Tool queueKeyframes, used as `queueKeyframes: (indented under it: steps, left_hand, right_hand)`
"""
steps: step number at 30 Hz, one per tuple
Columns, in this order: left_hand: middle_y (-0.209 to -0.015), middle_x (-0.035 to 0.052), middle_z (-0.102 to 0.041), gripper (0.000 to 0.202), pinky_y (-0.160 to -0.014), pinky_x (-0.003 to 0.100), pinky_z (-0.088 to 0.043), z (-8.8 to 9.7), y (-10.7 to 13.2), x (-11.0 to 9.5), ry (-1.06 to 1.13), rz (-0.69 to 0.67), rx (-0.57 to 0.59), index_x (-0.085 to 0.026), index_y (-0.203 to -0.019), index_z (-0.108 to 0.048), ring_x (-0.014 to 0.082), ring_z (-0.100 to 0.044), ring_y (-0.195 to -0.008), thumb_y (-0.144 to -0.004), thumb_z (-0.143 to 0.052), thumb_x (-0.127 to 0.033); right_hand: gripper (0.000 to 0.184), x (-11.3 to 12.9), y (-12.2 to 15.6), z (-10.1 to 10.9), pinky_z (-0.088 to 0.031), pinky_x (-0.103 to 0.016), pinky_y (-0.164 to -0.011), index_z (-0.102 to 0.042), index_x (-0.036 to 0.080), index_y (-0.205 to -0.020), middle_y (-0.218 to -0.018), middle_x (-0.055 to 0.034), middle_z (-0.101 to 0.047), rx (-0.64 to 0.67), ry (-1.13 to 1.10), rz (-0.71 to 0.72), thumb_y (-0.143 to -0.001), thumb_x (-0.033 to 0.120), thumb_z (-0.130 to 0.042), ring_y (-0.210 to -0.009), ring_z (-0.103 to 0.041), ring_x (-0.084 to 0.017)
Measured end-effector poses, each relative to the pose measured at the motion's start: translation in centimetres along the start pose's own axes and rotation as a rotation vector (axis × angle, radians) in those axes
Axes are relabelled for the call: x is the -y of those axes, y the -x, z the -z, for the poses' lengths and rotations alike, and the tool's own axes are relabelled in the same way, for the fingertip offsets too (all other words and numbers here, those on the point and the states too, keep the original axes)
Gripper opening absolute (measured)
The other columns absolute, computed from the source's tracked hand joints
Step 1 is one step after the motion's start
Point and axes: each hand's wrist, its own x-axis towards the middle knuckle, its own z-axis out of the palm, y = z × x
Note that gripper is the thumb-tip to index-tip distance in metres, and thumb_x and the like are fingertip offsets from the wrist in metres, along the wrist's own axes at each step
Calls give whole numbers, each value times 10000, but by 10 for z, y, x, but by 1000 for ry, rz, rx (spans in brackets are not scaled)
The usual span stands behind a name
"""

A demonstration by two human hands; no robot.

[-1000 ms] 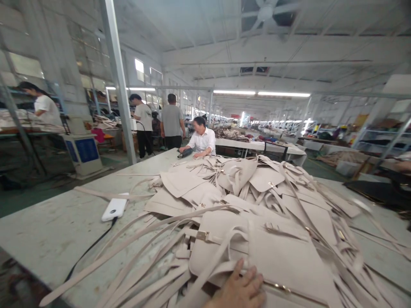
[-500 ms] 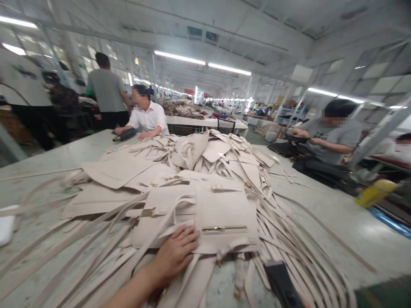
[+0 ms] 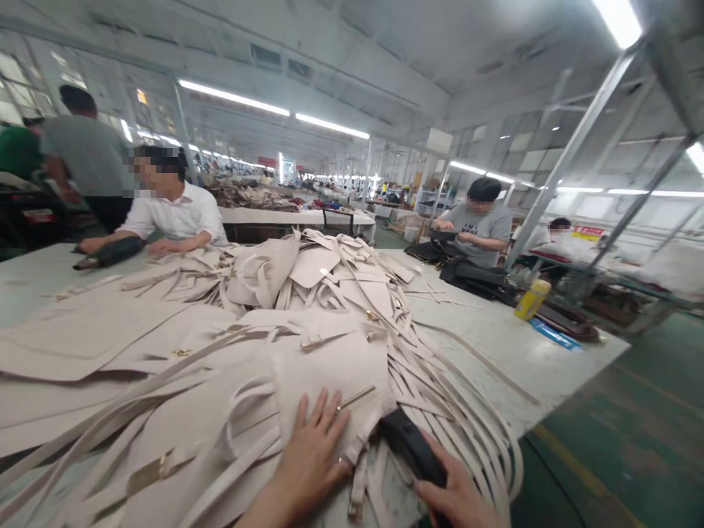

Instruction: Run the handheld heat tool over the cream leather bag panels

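Since half a second ago, the right hand [image 3: 456,499] has come into view at the worktop's [image 3: 495,345] near edge, now closed around a black tool [image 3: 410,447] beside the top cream bag [image 3: 330,374]. Left hand [image 3: 313,455] stays open, palm flat on that bag, on the heap of cream bags and straps [image 3: 308,279].

left hand [image 3: 313,458] flat, fingers spread, right hand [image 3: 459,499] curled shut
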Motion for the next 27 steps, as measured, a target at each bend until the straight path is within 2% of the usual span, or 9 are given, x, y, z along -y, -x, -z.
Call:
queueKeyframes:
  steps: [3, 4, 6, 8, 9, 14, 20, 24, 27]
  left_hand:
    - [-1483, 83, -55, 814, -1054, 595, 10, -1, 0, 6, -53, 17, 86, -311, -1358, -247, 315, 31, -1341, -642, -630, -357]
    - [-1481, 92, -44, 847, -1055, 591, 7, 0, 2, 7, -68, 31, 112, -312, -1358, -245, 314, 38, -1339, -613, -649, -313]
    - [-1477, 107, -45, 828, -1056, 589, -18, 1, 6, 11, -90, 38, 139, -310, -1348, -266, 310, 20, -1339, -611, -633, -228]
    - [-1471, 120, -81, 743, -1054, 592, -68, 0, 11, 14, -114, 18, 136, -304, -1325, -313, 305, -42, -1340, -646, -563, -133]
    - [-1466, 130, -111, 715, -1053, 589, -98, -2, 14, 16, -128, -4, 126, -290, -1311, -337, 301, -80, -1338, -651, -522, -84]
    - [-1409, 167, -296, 410, -1054, 523, -207, -25, 29, 33, -208, -124, -9, -152, -1009, -550, 272, -251, -1308, -665, -403, 15]
    - [-1360, 164, -389, 256, -1042, 510, -190, -53, 32, 51, -263, -230, -227, -153, -831, -529, 285, -336, -1265, -650, -425, -4]
    - [-1316, 148, -450, 240, -1041, 496, -192, -52, 35, 48, -289, -230, -285, -167, -793, -509, 265, -372, -1243, -638, -429, -1]
    - [-1269, 86, -514, 206, -1088, 432, -130, -45, 50, 43, -289, -287, -304, -192, -784, -500, 207, -402, -1224, -645, -488, -40]
  right_hand:
    - [637, 1, -22, -5, -392, -382, -985, -510, 137, -1199, -1163, -110, -596, 46, -146, 109, -594, 303, -621, -1134, -488, -296]
    - [657, 3, -28, -7, -446, -380, -921, -480, 129, -1222, -1077, -117, -638, 52, -187, 102, -606, 312, -617, -1052, -548, -288]
    - [730, 10, -36, -9, -533, -344, -625, -344, 106, -1306, -705, -65, -679, 43, -225, 30, -654, 323, -589, -675, -631, -239]
    - [777, 18, -37, -10, -432, -266, -381, -197, 106, -1358, -437, 47, -535, -10, -233, -52, -701, 317, -551, -376, -487, -162]
    - [779, 22, -35, -10, -390, -243, -343, -166, 111, -1365, -401, 75, -485, -38, -239, -62, -713, 311, -543, -332, -428, -138]
    - [725, 31, -7, -7, -406, -213, -374, -256, 155, -1337, -472, 59, -539, -10, -232, -39, -694, 252, -579, -381, -446, -111]
    - [761, 21, 24, -15, -370, -191, -333, -176, 161, -1361, -433, 66, -524, 9, -244, -156, -692, 224, -533, -356, -432, -107]
    - [748, 18, 10, -29, -364, -189, -311, -264, 185, -1336, -457, 69, -537, 80, -304, -98, -638, 169, -532, -338, -435, -105]
    - [734, 22, -11, -37, -371, -194, -301, -290, 194, -1325, -457, 75, -532, 51, -293, -68, -630, 168, -527, -323, -425, -100]
